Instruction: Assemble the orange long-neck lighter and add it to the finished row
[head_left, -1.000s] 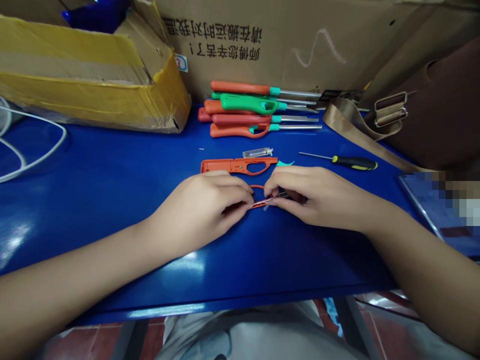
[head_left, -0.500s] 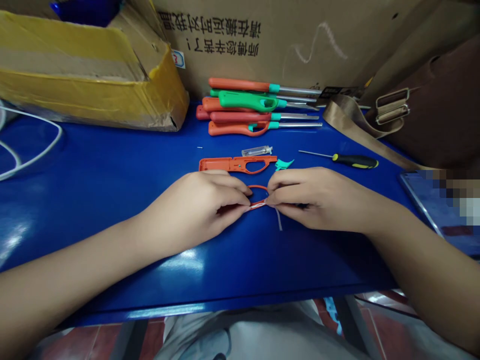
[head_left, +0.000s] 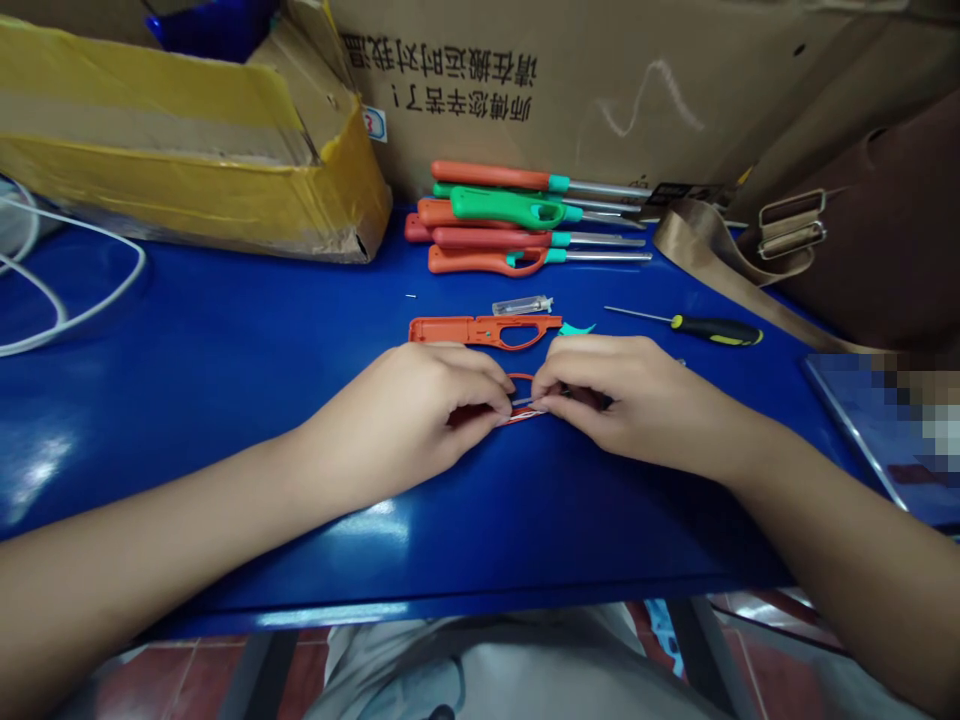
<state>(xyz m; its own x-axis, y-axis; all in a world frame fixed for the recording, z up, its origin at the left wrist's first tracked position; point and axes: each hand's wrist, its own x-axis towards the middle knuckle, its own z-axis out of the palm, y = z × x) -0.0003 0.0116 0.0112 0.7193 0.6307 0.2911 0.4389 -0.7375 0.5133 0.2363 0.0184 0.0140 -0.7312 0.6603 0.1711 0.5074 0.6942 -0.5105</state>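
Note:
My left hand is closed on an orange lighter casing half, most of it hidden under the fingers. My right hand, fingers pinched, holds a thin pale tube over the casing's finger-loop end. White strands run along the casing's near edge. Just beyond the hands lies the other orange casing half, inner side up. A clear fuel tank rests behind it, and a teal trigger peeks out behind my right hand.
Several orange, red and green stick lighters are piled at the back. A screwdriver lies right, near a brown strap and a phone-like slab. A taped carton and white cable occupy the left. One small pin lies mid-table.
The thin clear strip that hung below my right fingertips no longer hangs there; a thin tube now shows between both hands' fingertips. The view has shifted slightly.

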